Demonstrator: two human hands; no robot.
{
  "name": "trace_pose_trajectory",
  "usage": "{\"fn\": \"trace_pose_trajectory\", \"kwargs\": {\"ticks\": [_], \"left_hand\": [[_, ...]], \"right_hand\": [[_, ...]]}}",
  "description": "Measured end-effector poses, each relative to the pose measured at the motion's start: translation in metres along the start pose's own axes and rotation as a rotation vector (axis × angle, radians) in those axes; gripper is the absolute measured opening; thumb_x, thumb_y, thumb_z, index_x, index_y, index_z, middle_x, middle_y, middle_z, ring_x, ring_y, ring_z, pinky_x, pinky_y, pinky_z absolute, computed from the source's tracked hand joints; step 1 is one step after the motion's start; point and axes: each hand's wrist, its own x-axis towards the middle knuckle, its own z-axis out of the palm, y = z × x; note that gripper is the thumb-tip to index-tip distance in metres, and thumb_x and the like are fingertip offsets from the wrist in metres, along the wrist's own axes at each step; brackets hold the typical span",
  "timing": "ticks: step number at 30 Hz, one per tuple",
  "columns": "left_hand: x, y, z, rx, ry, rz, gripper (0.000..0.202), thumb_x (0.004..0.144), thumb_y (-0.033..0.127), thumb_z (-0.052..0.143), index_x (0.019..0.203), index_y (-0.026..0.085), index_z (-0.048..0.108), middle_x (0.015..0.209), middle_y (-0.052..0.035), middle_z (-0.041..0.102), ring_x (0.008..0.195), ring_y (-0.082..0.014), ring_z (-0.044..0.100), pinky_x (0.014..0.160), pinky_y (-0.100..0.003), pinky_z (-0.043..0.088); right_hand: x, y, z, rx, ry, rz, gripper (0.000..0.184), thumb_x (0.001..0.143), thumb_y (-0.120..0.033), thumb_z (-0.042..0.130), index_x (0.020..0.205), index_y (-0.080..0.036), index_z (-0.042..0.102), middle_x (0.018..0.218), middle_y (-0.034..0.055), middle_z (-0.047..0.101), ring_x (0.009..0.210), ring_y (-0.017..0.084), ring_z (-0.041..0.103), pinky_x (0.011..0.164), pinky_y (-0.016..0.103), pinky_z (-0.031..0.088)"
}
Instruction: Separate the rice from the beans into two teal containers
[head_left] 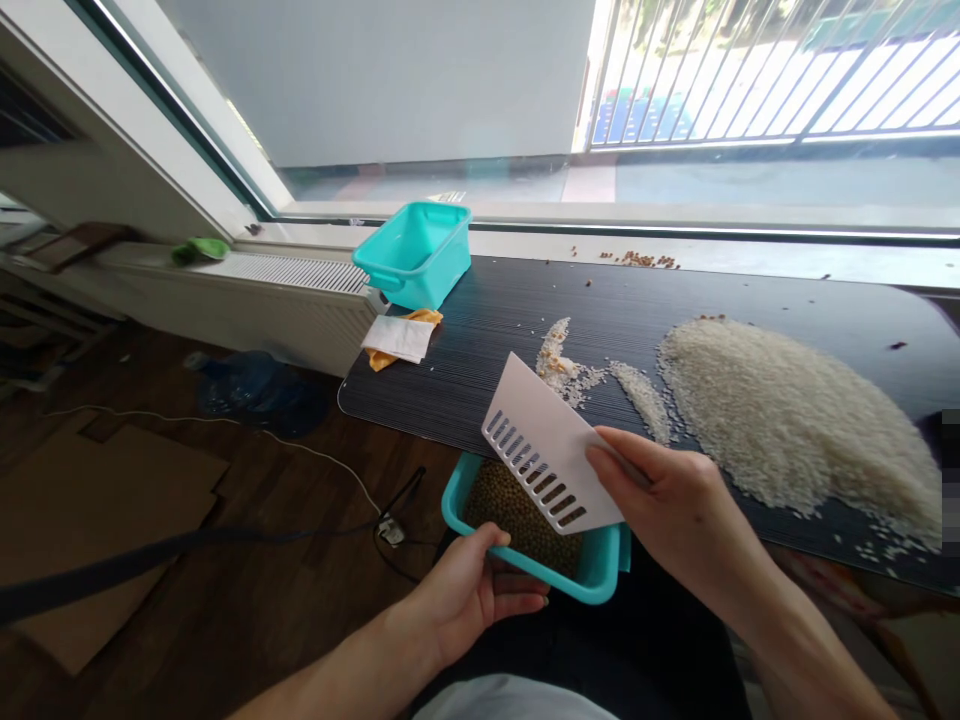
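My left hand (480, 590) grips the near rim of a turquoise plastic bin (577, 590), thumb over the edge and fingers beneath. Small round brown grains (517, 505), like dried peas or chickpeas, fill part of it. In my right hand (667, 500) is a white slotted scoop (536, 430), held tilted over the bin, its row of slots toward the bin. The bin sits below the front edge of a dark table (465, 400), by my lap. A large heap of white rice (787, 410) lies on the table to the right, with smaller rice patches (559, 370) nearer the middle.
A second turquoise bin (416, 260) stands at the table's far left corner. Beside it lies a white cloth (397, 338) on an orange one. Brown grains (641, 259) are scattered along the windowsill. A blue water bottle (255, 390) and cables lie on the floor.
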Motion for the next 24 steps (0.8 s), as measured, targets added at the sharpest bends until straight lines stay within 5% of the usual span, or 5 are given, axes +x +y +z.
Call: {"fn": "trace_pose_trajectory", "kwargs": {"ticks": [7,14,24], "left_hand": [[0.002,0.001,0.002,0.008,0.034,-0.015,0.017,0.075,0.021,0.044,0.084,0.009,0.053,0.071,-0.011,0.066,0.062,-0.02,0.065,0.059,-0.03,0.052],[0.005,-0.001,0.004,0.014,0.039,-0.037,0.016,0.075,0.022,0.045,0.082,0.01,0.052,0.072,-0.0115,0.066,0.063,-0.02,0.065,0.059,-0.03,0.052],[0.004,-0.001,0.004,0.007,0.042,-0.027,0.016,0.075,0.022,0.045,0.081,0.009,0.052,0.071,-0.0121,0.066,0.061,-0.0202,0.065,0.059,-0.03,0.052]], "right_hand": [[0.002,0.03,-0.017,0.014,0.179,0.23,0.03,0.075,-0.04,0.052,0.091,-0.02,0.066,0.064,-0.0014,0.066,0.053,0.013,0.059,0.046,0.02,0.045],[0.003,0.046,-0.057,-0.332,0.337,0.37,0.039,0.073,-0.046,0.051,0.096,-0.02,0.067,0.067,0.0037,0.067,0.065,0.021,0.062,0.051,0.028,0.044],[0.034,0.032,-0.046,-0.256,0.179,0.064,0.033,0.077,-0.044,0.049,0.092,-0.022,0.067,0.059,-0.0022,0.064,0.049,0.011,0.055,0.047,0.022,0.038]]}}
